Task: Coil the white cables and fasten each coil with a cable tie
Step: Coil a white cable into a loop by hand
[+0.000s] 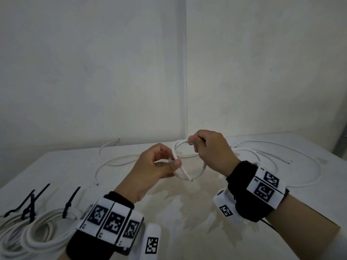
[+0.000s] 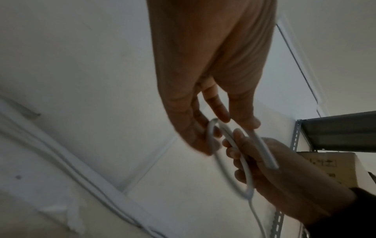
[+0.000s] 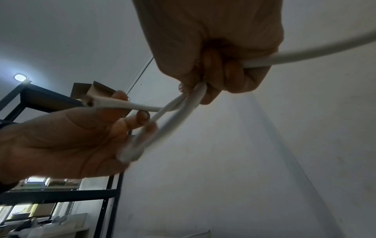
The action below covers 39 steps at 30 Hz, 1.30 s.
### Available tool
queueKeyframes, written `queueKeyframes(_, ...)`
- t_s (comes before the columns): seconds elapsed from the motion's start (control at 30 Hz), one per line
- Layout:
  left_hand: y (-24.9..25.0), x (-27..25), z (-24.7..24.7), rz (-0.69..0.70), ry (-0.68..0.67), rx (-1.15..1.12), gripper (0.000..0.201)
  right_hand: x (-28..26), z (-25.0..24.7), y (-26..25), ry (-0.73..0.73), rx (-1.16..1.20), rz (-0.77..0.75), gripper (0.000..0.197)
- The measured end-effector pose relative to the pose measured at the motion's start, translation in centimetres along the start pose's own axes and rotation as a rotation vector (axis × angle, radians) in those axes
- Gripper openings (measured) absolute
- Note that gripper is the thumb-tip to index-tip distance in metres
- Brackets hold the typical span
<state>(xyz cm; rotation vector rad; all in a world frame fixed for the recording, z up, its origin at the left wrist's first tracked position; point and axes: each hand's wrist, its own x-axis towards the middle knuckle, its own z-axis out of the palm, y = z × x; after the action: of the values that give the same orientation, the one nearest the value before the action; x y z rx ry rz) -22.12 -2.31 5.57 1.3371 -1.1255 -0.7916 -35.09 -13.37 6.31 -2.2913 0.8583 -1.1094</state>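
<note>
A white cable (image 1: 201, 168) forms a small loop held above the table between both hands. My left hand (image 1: 171, 163) pinches the loop near its cut end (image 1: 190, 178), thumb on top; the left wrist view shows the same white cable (image 2: 247, 175) under my left hand (image 2: 219, 127). My right hand (image 1: 195, 143) grips the top of the loop in a fist, and the white cable (image 3: 181, 116) runs out of my right hand (image 3: 209, 83) to the right. The cable's long tail (image 1: 300, 158) lies in wide curves on the table's right side.
Another loose white cable (image 1: 112, 162) lies at the back left of the white table (image 1: 187, 212). Coiled white cables (image 1: 37, 229) bound with black cable ties (image 1: 70, 200) sit at the near left edge. Walls meet in a corner behind the table.
</note>
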Motion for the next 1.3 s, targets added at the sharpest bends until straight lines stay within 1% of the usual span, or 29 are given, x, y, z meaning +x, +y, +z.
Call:
queueKeyframes(0.13, -0.1, 0.4, 0.7, 0.016, 0.124, -0.02, 0.032, -0.2, -0.2, 0.0, -0.029, 0.081, 0.02, 0.028)
queueKeyframes(0.2, -0.5, 0.7, 0.6, 0.022, 0.221, 0.023, 0.027, -0.4, -0.1, -0.3, -0.058, 0.1, 0.01, 0.029)
queueKeyframes(0.3, -1.5, 1.1, 0.1, 0.105, 0.325, 0.277, 0.013, -0.8, 0.3, -0.6, -0.104, 0.109, 0.0, 0.035)
queueKeyframes(0.37, -1.7, 1.1, 0.0, 0.202, 0.387, 0.446, 0.016, -0.9, 0.5, -0.8, -0.117, 0.123, 0.003, 0.034)
queueKeyframes(0.47, -1.4, 0.9, -0.2, 0.336, 0.48, 0.777, 0.019, -0.7, 0.6, -1.0, -0.117, 0.163, 0.014, 0.03)
queueKeyframes(0.53, -1.2, 1.0, -0.6, 0.386, 0.501, 0.866, 0.017, -0.4, 0.5, -1.0, -0.115, 0.178, 0.01, 0.031)
queueKeyframes(0.6, -1.3, 1.1, -0.9, 0.404, 0.499, 0.848, 0.012, -0.2, 0.3, -0.9, -0.122, 0.187, 0.011, 0.032)
queueKeyframes(0.67, -1.4, 1.2, -1.1, 0.385, 0.461, 0.724, 0.014, -0.1, 0.2, -0.8, -0.126, 0.2, 0.027, 0.032)
queueKeyframes(0.77, -1.1, 1.1, -0.8, 0.255, 0.3, 0.419, 0.021, -0.1, 0.1, -0.6, -0.116, 0.232, 0.05, 0.033)
queueKeyframes(0.8, -0.9, 1.0, -0.7, 0.225, 0.26, 0.348, 0.02, -0.1, 0.1, -0.5, -0.11, 0.238, 0.051, 0.034)
queueKeyframes(0.83, -0.8, 0.9, -0.6, 0.21, 0.229, 0.323, 0.018, -0.1, 0.1, -0.4, -0.106, 0.237, 0.049, 0.035)
queueKeyframes(0.9, -0.8, 0.7, -0.7, 0.218, 0.176, 0.365, 0.014, -0.1, 0.0, -0.2, -0.108, 0.224, 0.045, 0.036)
queueKeyframes(0.97, -0.8, 0.4, -0.8, 0.244, 0.126, 0.426, 0.014, -0.2, -0.2, 0.1, -0.113, 0.205, 0.049, 0.037)
queueKeyframes(1.1, -1.2, 0.7, -1.8, 0.339, 0.052, 0.652, 0.027, -0.4, -0.7, 0.6, -0.133, 0.174, 0.038, 0.04)
queueKeyframes(1.17, -1.3, 0.6, -2.3, 0.368, 0.035, 0.724, 0.035, -0.5, -0.8, 0.6, -0.143, 0.164, 0.021, 0.039)
queueKeyframes(1.2, -1.4, 0.5, -2.3, 0.368, 0.031, 0.719, 0.034, -0.5, -0.7, 0.7, -0.145, 0.16, 0.016, 0.039)
queueKeyframes(1.23, -1.4, 0.4, -2.3, 0.351, 0.033, 0.676, 0.028, -0.6, -0.6, 0.6, -0.144, 0.163, 0.012, 0.038)
queueKeyframes(1.27, -1.3, 0.2, -2.2, 0.325, 0.038, 0.61, 0.022, -0.7, -0.6, 0.7, -0.14, 0.176, 0.012, 0.037)
queueKeyframes(1.3, -1.3, 0.2, -2.1, 0.297, 0.048, 0.539, 0.021, -0.8, -0.5, 0.6, -0.136, 0.196, 0.012, 0.035)
